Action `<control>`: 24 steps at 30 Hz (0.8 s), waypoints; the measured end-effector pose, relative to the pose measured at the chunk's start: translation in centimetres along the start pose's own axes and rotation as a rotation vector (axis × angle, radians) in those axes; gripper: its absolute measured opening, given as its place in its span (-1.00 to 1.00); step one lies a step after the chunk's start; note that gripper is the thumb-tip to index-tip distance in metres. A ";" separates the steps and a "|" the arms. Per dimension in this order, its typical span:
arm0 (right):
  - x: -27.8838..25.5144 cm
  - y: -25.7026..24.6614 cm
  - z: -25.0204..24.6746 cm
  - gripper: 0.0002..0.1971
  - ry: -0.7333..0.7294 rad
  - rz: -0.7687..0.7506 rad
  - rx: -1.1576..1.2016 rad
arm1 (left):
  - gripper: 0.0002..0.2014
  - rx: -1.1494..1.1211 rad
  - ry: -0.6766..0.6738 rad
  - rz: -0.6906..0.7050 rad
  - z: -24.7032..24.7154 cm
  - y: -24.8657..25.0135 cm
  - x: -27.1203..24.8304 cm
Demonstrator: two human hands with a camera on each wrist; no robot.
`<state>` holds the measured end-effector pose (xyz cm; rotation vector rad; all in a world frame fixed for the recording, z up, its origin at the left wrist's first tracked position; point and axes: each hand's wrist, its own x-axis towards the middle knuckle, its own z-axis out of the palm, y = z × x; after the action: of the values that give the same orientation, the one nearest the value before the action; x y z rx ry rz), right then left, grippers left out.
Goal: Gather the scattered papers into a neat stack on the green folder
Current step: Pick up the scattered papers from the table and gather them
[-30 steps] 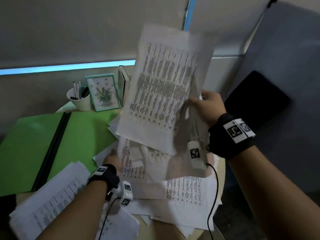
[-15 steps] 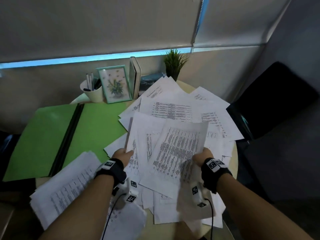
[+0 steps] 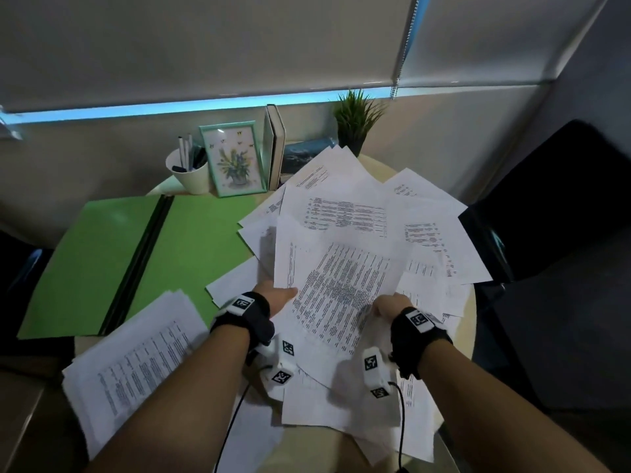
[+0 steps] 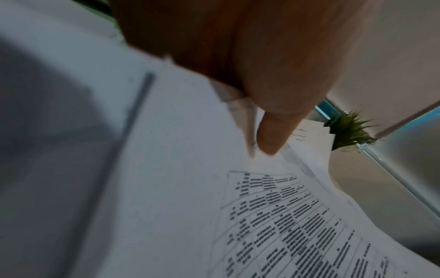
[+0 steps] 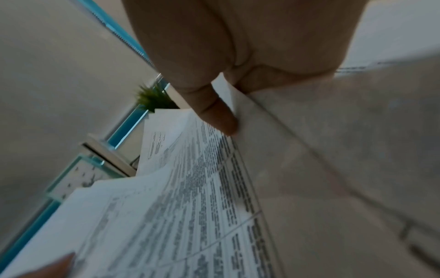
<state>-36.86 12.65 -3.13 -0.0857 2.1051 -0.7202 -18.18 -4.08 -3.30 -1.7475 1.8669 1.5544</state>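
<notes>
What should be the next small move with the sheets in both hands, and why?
Probably carry the sheets left onto the green folder: the left hand and right hand each hold an edge, and the folder's right half lies bare.

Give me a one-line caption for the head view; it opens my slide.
Both hands grip printed sheets beside an open green folder.

Printed papers (image 3: 345, 233) scattered beside an open green folder (image 3: 191, 254)
White sheets overlap in a loose fan; the folder lies flat, left of them.
</notes>
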 end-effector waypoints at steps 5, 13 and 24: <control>1.4 0.3 -0.4 -0.66 0.111 -0.081 0.074 | -0.20 -0.009 0.125 -0.043 0.3 -0.1 0.3; 2.3 0.4 -3.0 -0.79 0.294 -0.156 0.088 | -0.60 -0.023 0.149 0.015 0.8 -2.5 0.7; 4.3 1.5 -6.3 -0.74 0.341 -0.136 0.279 | -0.77 0.079 0.185 -0.035 2.3 -2.2 0.4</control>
<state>-44.05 15.40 -4.30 0.0525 2.3098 -1.1717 -17.70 -2.18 -5.86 -1.9358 1.9391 1.3274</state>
